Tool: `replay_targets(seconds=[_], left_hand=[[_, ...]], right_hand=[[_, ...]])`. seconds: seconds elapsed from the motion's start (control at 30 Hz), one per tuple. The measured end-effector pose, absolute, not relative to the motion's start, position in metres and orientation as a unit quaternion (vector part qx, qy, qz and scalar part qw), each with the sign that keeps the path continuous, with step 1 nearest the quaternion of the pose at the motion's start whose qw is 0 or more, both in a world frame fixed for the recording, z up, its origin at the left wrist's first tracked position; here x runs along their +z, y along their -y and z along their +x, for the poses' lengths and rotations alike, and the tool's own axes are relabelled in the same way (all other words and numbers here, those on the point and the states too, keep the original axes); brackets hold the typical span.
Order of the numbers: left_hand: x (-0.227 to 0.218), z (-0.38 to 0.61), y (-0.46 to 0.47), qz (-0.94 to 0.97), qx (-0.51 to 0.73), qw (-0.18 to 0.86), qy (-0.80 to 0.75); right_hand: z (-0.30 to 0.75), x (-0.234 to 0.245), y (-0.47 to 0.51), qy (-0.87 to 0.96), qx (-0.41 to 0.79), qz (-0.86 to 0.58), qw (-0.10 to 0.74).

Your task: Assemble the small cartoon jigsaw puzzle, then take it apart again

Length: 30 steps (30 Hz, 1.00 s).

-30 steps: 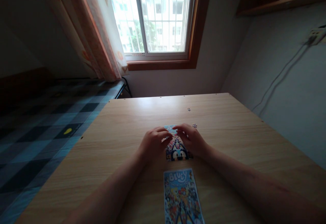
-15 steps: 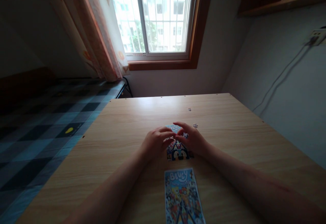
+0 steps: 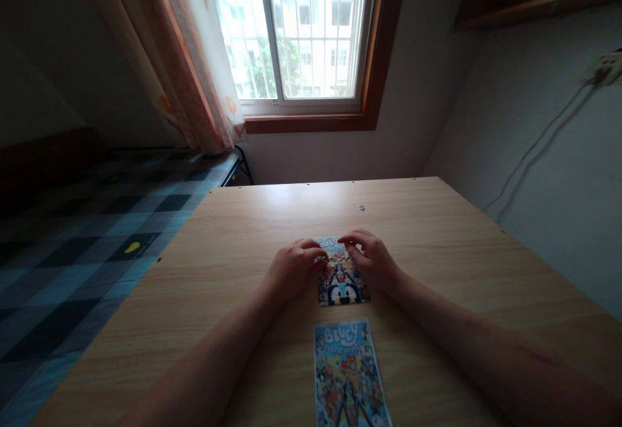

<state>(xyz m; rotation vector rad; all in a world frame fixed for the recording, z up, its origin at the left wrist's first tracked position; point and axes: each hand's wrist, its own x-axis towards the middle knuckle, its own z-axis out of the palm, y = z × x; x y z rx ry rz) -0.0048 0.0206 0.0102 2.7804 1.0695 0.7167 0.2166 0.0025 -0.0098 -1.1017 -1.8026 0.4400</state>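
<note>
A nearly whole picture jigsaw puzzle (image 3: 343, 289) with a blue cartoon dog face lies flat on the table between my hands. My left hand (image 3: 297, 264) is at its upper left edge, thumb and fingertips closed on what looks like a small puzzle piece (image 3: 321, 258). At the upper right of the puzzle, my right hand (image 3: 372, 260) is curved with index finger and thumb slightly apart, fingertips over the picture's top; nothing shows between them. Nearer to me lies a printed picture sheet (image 3: 347, 369) marked "Bluey", showing a similar design.
A loose puzzle piece (image 3: 361, 208) lies toward the far edge of the wooden table (image 3: 233, 245). On the left stands a bed with a checked cover (image 3: 121, 219). A window (image 3: 315, 32) is ahead, and a cable (image 3: 529, 145) hangs along the right wall.
My hands were touching above the puzzle and have parted, uncovering its middle. The loose piece seen beside my right hand is out of sight now, where that hand is.
</note>
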Motion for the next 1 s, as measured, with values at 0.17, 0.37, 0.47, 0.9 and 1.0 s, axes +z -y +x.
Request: replay_targets(seconds=[0.17, 0.37, 0.47, 0.9, 1.0], left_hand=[[0.008, -0.005, -0.022, 0.913, 0.221, 0.026, -0.343], [0.008, -0.006, -0.023, 0.919, 0.210, 0.022, -0.333], [0.007, -0.007, -0.024, 0.917, 0.224, 0.027, -0.329], [0.012, -0.008, -0.023, 0.922, 0.230, 0.045, -0.309], [0.012, -0.007, -0.023, 0.923, 0.223, 0.039, -0.312]], right_hand=[[0.218, -0.011, -0.002, 0.762, 0.151, -0.441, 0.450], [0.217, -0.013, -0.001, 0.778, 0.125, -0.443, 0.428], [0.218, -0.011, 0.000, 0.780, 0.127, -0.447, 0.419], [0.216, -0.001, 0.009, 0.838, 0.077, -0.423, 0.335], [0.214, 0.003, 0.011, 0.859, 0.021, -0.422, 0.288]])
